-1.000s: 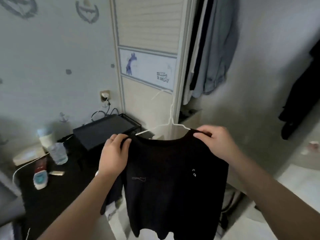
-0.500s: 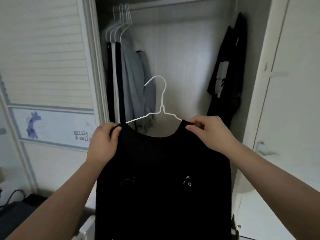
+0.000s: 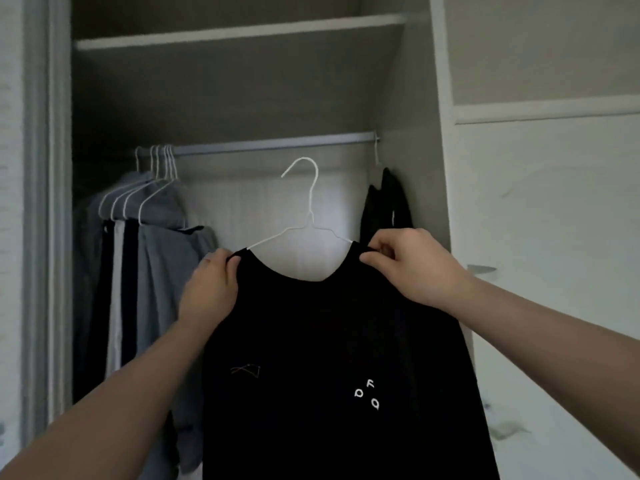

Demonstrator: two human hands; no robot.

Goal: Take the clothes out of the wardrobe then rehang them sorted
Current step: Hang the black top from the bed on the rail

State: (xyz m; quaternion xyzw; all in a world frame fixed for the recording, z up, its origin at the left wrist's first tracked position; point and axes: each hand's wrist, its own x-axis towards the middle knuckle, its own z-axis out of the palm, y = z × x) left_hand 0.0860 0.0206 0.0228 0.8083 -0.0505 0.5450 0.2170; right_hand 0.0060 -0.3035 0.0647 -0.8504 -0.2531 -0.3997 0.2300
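Black shirt on its white hanger is held up in front of the wardrobe, below the rail, pinched at both shoulders by the left hand and right hand, and the rail could be missed if the hanger is tipped.

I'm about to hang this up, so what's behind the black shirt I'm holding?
Over the black shirt the wardrobe's pale back wall shows, below the rail. Grey clothes hang behind its left edge, a black garment near its right. Anything directly behind its body is covered.
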